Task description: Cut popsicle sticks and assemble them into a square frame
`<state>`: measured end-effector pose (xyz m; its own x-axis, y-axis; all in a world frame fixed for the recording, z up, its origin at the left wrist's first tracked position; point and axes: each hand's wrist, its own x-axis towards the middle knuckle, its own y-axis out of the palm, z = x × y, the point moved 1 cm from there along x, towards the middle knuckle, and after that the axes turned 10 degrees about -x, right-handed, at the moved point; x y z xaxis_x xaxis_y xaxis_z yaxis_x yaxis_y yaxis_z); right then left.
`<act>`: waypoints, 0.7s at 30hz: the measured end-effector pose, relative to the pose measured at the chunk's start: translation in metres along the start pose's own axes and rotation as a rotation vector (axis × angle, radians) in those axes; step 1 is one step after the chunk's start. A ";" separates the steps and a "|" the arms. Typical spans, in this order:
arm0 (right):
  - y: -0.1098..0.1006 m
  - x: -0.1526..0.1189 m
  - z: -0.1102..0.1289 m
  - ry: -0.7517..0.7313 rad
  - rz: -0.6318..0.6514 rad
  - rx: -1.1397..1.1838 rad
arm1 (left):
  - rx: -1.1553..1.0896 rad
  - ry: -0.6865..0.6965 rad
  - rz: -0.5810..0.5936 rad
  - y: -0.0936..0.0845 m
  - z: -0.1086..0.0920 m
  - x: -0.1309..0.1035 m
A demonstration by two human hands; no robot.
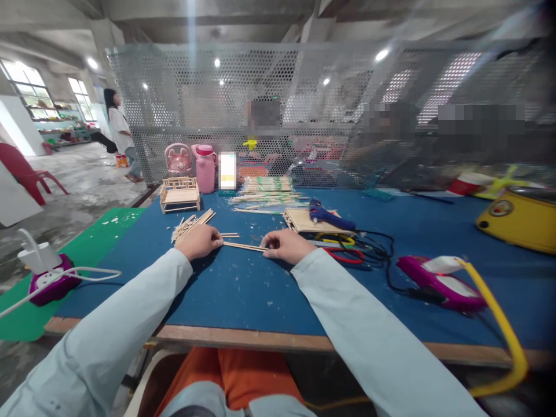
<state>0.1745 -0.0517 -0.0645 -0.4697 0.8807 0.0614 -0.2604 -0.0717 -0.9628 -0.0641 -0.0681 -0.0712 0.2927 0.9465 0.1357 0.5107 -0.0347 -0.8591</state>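
Thin wooden sticks (244, 247) lie level just above or on the blue table, spanning the gap between my hands. My left hand (200, 243) pinches their left end, and my right hand (286, 245) closes on the right end. A heap of short sticks (185, 227) sits just beyond my left hand, partly hidden by it. Behind my right hand is a flat wooden frame (299, 221) with a blue glue gun (332, 216) lying across it. A small finished-looking wooden bench (180, 197) stands at the back left, and longer stick bundles (267, 186) lie at the back middle.
A pink bottle (206, 171) and a lit phone (227, 172) stand before the mesh screen (174, 92). Black cable runs from the glue gun to a purple power strip (452, 286). Another purple strip (54, 284) sits left. A yellow pot (521, 217) is far right.
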 end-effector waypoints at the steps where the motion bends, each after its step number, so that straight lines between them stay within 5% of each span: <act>1: 0.000 0.000 0.001 -0.004 0.002 0.016 | -0.006 0.008 0.009 0.000 0.000 0.000; 21: 0.005 0.001 0.007 -0.021 0.028 -0.045 | -0.014 0.034 0.103 -0.006 -0.003 -0.004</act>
<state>0.1669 -0.0548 -0.0671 -0.4937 0.8688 0.0393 -0.2087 -0.0745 -0.9751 -0.0657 -0.0730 -0.0653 0.3714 0.9263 0.0636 0.4879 -0.1364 -0.8621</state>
